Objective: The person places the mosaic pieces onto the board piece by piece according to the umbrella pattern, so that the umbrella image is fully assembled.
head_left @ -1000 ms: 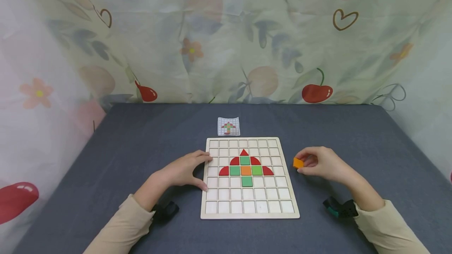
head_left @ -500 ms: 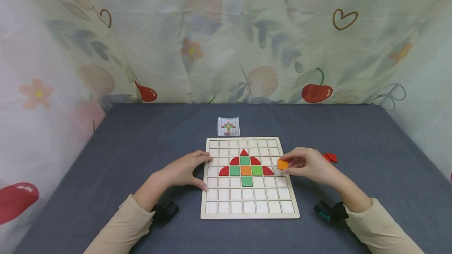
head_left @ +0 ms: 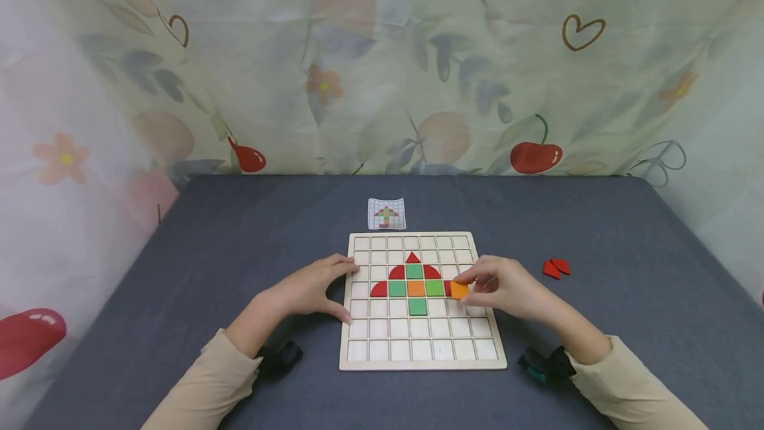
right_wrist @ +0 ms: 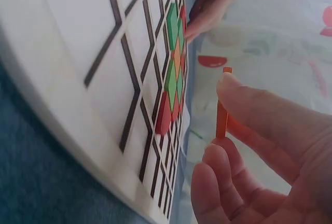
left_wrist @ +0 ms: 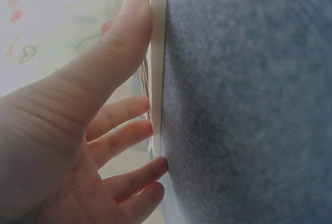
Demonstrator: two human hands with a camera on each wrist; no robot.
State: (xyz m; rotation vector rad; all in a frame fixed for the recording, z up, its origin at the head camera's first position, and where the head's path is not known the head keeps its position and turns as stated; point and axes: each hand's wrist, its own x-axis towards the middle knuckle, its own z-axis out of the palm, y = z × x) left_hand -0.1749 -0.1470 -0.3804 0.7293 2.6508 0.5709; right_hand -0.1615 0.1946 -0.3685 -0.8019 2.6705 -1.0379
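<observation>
My right hand (head_left: pixel 507 287) pinches an orange square tile (head_left: pixel 459 290) between thumb and fingers, above the right part of the white gridded board (head_left: pixel 382 367). In the right wrist view the orange tile (right_wrist: pixel 222 117) appears edge-on, apart from the board. It partly covers the rightmost red quarter-circle tile in the head view. My left hand (head_left: pixel 307 287) rests at the board's left edge, fingers spread, thumb nearer me; the left wrist view shows its thumb and fingers along the board's rim (left_wrist: pixel 157 53). Set in the grid are green squares (head_left: pixel 418 307), an orange square (head_left: pixel 416 288), red quarter-circles (head_left: pixel 379 289) and a red triangle (head_left: pixel 412 258).
A small printed card (head_left: pixel 386 214) with a similar coloured pattern lies just behind the board. Loose red pieces (head_left: pixel 560 265) lie on the dark grey tablecloth (head_left: pixel 251 231) to the right. A patterned curtain (head_left: pixel 382 85) hangs behind the table.
My right hand has carried the orange tile leftward from beside the board to over its right part. The loose red pieces, hidden before, have come into sight. My left hand stays put.
</observation>
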